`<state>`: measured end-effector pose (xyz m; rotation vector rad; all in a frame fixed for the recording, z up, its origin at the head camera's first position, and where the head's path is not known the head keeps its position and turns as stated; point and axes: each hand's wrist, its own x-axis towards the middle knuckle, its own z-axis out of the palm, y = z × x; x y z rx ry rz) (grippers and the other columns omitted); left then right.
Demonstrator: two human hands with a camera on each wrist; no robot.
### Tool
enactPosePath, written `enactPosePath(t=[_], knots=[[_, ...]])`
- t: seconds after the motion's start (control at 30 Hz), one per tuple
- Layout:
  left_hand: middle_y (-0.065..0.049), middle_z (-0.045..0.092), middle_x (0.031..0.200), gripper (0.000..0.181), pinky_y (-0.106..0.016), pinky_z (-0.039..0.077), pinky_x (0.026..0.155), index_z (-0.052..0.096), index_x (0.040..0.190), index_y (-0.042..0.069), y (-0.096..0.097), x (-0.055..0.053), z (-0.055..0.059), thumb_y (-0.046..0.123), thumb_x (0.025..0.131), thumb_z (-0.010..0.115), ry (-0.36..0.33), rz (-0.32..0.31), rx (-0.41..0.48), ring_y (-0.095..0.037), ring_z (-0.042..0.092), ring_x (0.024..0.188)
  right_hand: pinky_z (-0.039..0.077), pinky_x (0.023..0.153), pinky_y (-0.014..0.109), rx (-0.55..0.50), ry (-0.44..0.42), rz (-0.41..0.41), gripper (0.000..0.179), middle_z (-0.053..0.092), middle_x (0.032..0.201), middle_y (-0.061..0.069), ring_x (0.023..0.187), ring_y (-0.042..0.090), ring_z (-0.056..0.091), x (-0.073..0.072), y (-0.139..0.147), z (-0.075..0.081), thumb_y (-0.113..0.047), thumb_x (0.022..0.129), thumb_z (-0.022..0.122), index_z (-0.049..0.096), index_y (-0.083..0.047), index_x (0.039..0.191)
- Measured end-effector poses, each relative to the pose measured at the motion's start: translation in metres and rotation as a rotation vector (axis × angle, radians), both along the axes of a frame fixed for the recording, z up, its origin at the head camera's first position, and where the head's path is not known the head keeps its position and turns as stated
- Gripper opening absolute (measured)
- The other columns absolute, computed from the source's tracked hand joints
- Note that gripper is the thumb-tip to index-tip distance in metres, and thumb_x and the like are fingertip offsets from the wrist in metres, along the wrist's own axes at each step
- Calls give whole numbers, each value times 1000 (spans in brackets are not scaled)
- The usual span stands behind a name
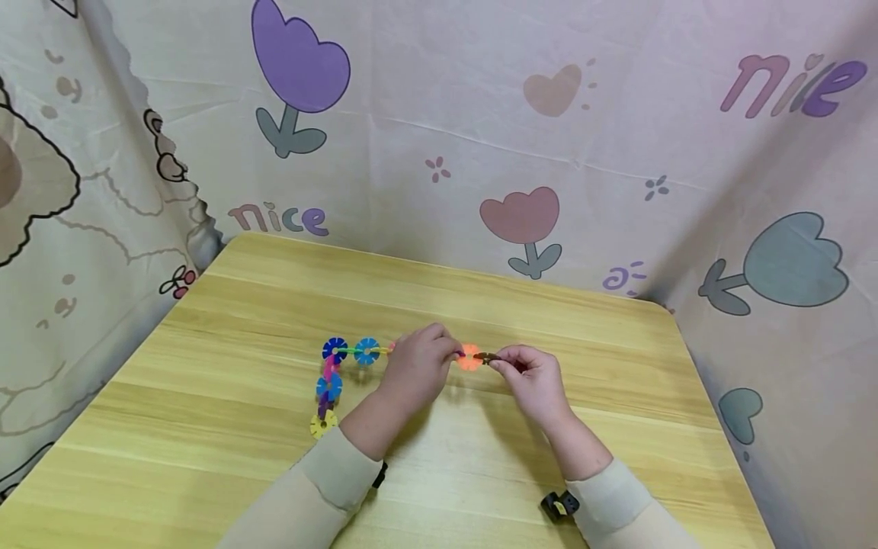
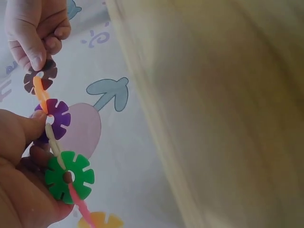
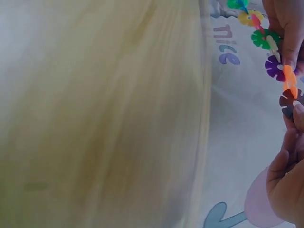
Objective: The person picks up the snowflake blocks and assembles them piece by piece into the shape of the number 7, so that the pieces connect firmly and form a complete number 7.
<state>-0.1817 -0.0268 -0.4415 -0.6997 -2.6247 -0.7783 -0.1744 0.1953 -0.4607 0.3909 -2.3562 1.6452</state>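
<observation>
A chain of slotted plastic snowflake discs runs between both hands above the table. My left hand [image 1: 421, 364] pinches a purple disc [image 2: 59, 118], with a white disc [image 2: 54, 143] and a green disc [image 2: 70, 177] beside it. An orange disc [image 1: 469, 357] spans the gap between the hands. At the chain's right end, a brown disc [image 3: 289, 101] is pinched by thumb and fingers of my right hand [image 1: 538, 381]. On the left the chain bends at a dark blue disc [image 1: 334, 350] and hangs down to a yellow disc [image 1: 323, 424]. My left hand hides part of it.
The wooden table [image 1: 226, 366] lies under the hands. Behind it hangs a printed cloth [image 1: 411, 91] with tulips and lettering, and more cloth drapes at the left. A black device [image 1: 559, 505] sits at the right wrist.
</observation>
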Motion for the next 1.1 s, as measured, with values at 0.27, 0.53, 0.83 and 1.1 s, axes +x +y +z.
enactPosePath(t=[0.27, 0.53, 0.83, 1.1], knots=[[4, 66, 95, 9, -38, 50, 75, 83, 101, 15, 0, 3, 12, 15, 101, 74, -19, -12, -39, -18, 67, 85, 49, 59, 23, 75, 38, 19, 5, 74, 83, 7, 68, 12, 58, 5, 2, 7, 0, 92, 81, 78, 1, 88], [4, 66, 93, 13, -38, 55, 76, 83, 98, 18, 1, 7, 21, 10, 100, 73, 1, -89, -143, -17, 68, 85, 56, 71, 36, 402, 321, 47, 12, 75, 92, -1, 87, 21, 67, 15, -8, 26, -5, 85, 89, 81, -7, 94], [2, 72, 94, 7, -44, 57, 82, 80, 99, 16, 8, 17, 20, 18, 100, 74, 18, -121, -159, -19, 69, 90, 53, 65, 28, 570, 403, -20, 11, 68, 84, -4, 77, 15, 60, 28, -27, 27, -4, 84, 89, 80, -10, 85], [4, 71, 87, 16, -42, 52, 77, 70, 98, 15, -1, 22, 30, 26, 94, 82, 43, -121, -50, -16, 65, 79, 51, 67, 33, 533, 488, -45, 13, 67, 87, -2, 81, 19, 60, 33, -27, 30, -1, 86, 86, 77, -10, 87]])
